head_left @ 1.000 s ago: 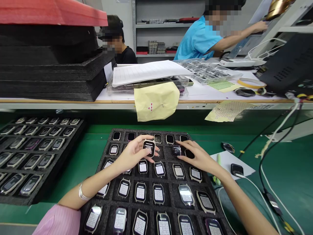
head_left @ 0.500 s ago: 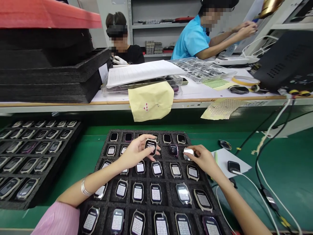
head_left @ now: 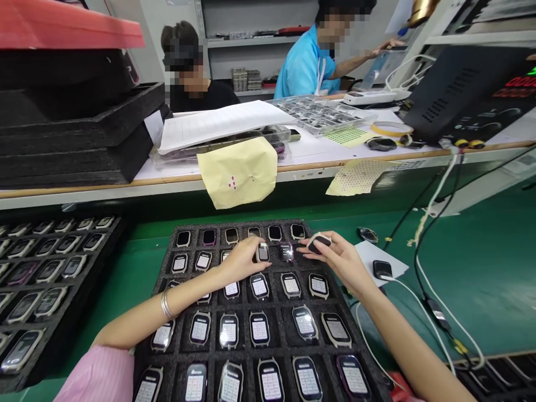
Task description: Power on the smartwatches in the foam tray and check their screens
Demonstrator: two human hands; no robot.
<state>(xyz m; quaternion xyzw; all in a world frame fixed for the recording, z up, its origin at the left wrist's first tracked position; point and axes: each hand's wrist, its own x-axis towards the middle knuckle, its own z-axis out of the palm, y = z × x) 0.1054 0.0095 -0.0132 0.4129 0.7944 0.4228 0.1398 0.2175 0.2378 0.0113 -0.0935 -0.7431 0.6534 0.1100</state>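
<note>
A black foam tray (head_left: 167, 273) holds several smartwatch bodies with lit screens in its pockets. My left hand (head_left: 240, 259) reaches over the tray's second row, its fingers pinched on a watch body (head_left: 263, 252) that sits low at its pocket. My right hand (head_left: 341, 258) hovers at the tray's far right corner and grips a dark watch body (head_left: 319, 242) lifted above the foam. A silver bracelet (head_left: 166, 305) circles my left wrist.
A second foam tray of watches (head_left: 50, 268) lies to the left. A charging puck (head_left: 382, 269) with a white cable rests on paper at the right. Behind a raised bench (head_left: 293, 167) with stacked foam, papers and clear trays, two people work.
My left hand lowered its watch down to the tray. My right hand picked up a watch from the right end of the row and raised it. The camera view shifted to the right.
</note>
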